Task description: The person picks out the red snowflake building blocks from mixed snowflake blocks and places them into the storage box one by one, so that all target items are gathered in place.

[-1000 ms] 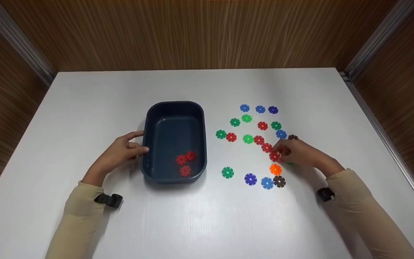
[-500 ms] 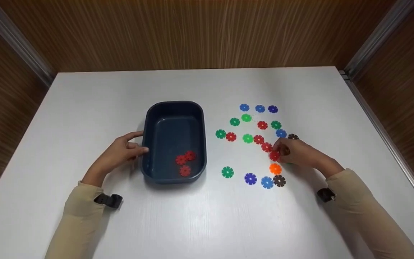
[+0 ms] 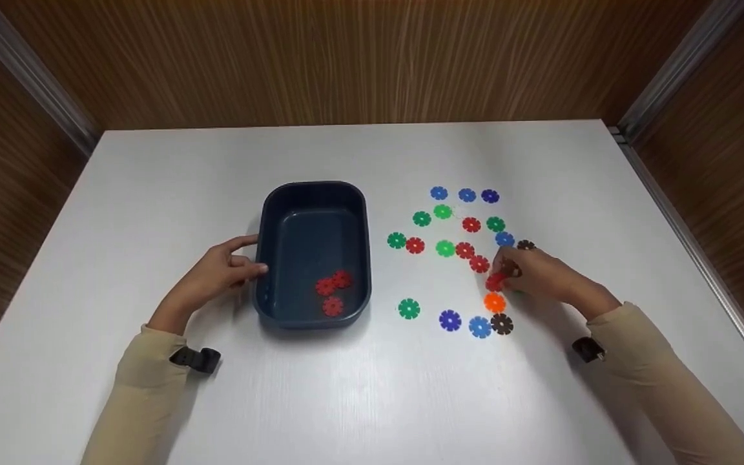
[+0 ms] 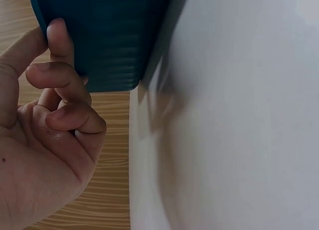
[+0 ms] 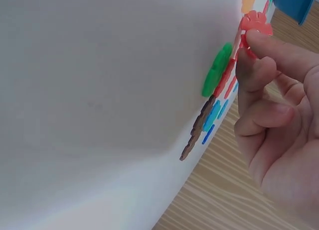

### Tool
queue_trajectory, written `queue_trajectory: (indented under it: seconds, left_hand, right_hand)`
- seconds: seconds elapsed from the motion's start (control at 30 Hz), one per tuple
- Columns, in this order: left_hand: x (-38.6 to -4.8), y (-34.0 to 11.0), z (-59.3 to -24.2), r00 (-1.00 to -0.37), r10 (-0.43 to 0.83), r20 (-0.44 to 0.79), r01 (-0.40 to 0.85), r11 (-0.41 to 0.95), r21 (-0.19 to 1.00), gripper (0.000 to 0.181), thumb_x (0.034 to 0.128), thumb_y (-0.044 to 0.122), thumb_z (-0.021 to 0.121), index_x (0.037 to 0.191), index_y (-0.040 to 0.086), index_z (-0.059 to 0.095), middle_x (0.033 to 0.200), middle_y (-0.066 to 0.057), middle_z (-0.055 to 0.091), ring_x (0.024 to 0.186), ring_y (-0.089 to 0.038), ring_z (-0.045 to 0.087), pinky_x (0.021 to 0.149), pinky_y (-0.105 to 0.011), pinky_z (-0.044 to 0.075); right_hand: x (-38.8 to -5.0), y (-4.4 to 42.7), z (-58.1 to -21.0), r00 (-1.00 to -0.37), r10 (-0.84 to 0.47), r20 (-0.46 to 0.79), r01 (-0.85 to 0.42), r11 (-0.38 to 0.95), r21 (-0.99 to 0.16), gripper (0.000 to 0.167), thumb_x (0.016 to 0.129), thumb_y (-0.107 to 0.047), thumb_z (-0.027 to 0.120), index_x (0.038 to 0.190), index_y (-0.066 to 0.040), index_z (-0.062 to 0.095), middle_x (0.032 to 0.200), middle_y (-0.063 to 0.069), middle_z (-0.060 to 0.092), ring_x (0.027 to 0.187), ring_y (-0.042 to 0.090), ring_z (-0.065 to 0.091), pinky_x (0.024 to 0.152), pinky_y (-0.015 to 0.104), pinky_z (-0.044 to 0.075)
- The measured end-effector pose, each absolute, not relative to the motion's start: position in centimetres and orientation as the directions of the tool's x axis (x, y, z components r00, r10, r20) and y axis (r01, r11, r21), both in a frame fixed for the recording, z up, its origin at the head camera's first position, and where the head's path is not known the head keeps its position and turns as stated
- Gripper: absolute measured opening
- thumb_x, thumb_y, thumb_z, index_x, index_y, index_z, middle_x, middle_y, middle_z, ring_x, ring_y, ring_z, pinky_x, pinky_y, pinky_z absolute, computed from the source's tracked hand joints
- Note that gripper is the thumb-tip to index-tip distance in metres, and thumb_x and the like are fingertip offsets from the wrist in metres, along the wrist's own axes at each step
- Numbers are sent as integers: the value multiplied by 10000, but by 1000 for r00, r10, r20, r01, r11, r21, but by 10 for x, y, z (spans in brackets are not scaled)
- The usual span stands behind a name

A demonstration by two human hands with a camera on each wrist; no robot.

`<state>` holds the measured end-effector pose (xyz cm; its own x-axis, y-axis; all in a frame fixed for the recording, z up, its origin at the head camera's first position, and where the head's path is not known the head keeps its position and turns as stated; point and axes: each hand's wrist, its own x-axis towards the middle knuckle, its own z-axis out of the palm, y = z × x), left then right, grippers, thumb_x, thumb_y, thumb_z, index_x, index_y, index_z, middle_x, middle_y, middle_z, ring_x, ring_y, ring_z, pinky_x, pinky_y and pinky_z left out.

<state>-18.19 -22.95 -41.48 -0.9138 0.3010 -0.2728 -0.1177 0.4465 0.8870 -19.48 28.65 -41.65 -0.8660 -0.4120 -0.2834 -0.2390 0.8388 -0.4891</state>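
Observation:
In the head view my left hand (image 3: 220,268) holds the left wall of a dark blue plastic bin (image 3: 310,320), thumb at the rim. The left wrist view shows thumb and fingertips pinching the bin's wall (image 4: 114,46), the other fingers curled. Three red flower-shaped discs (image 3: 332,306) lie inside, near its front right corner. My right hand (image 3: 540,274) pinches another red notched disc (image 3: 495,281) between thumb and fingers. That disc (image 5: 256,25) is tilted up in the right wrist view. A green disc (image 5: 217,70) lies close under this hand, mostly hidden in the head view.
Several notched discs lie flat around the right hand: red (image 3: 479,263), orange (image 3: 495,302), brown (image 3: 502,323), blue (image 3: 480,327) and green (image 3: 409,309). They rest on a white table (image 3: 320,400). Wood-grain panels (image 3: 346,64) stand behind and at both sides.
The red disc at my right fingertips has gone from lying flat to tilted up in the pinch. My left hand and the bin stay where they were.

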Motion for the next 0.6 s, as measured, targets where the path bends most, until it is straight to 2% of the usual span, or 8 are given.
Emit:
queue_trajectory:
  seconds: [0.1, 0.23, 0.43, 0.6]
  left_hand:
    - [-182, -230, -414, -913, 299, -277, -115, 462, 879, 720, 918, 261, 663, 1496, 33, 298, 746, 120, 636, 679, -34, 478, 679, -206, 430]
    - [-183, -229, -415, -915, 300, -269, -105, 468, 878, 713, 917, 265, 663, 1493, 35, 310, 742, 114, 637, 676, -33, 479, 676, -202, 428]
    - [-183, -230, -415, -913, 310, -264, -104, 451, 886, 711, 919, 249, 661, 1491, 22, 304, 713, 116, 623, 661, -27, 472, 666, -204, 422]
    - [-184, -231, -418, -913, 312, -261, -102, 447, 889, 704, 920, 253, 661, 1489, 31, 312, 710, 121, 622, 668, -27, 481, 682, -207, 436]
  right_hand:
    - [-194, 288, -416, -867, -400, -298, -222, 844, -489, 211, 866, 17, 664, 1053, -39, 588, 935, 104, 627, 855, 213, 558, 785, 352, 528]
    - [-194, 289, -414, -867, -381, -321, -193, 851, -489, 224, 873, 11, 656, 1080, -39, 586, 957, 114, 634, 869, 220, 568, 796, 361, 539]
    - [-195, 286, -409, -875, -364, -319, -158, 838, -523, 206, 898, -27, 643, 1090, -63, 578, 929, 114, 646, 783, 210, 556, 682, 280, 510]
    - [-197, 278, -401, -883, -370, -289, -137, 792, -594, 209, 918, -61, 617, 1120, -67, 561, 886, 114, 653, 719, 224, 556, 622, 269, 493]
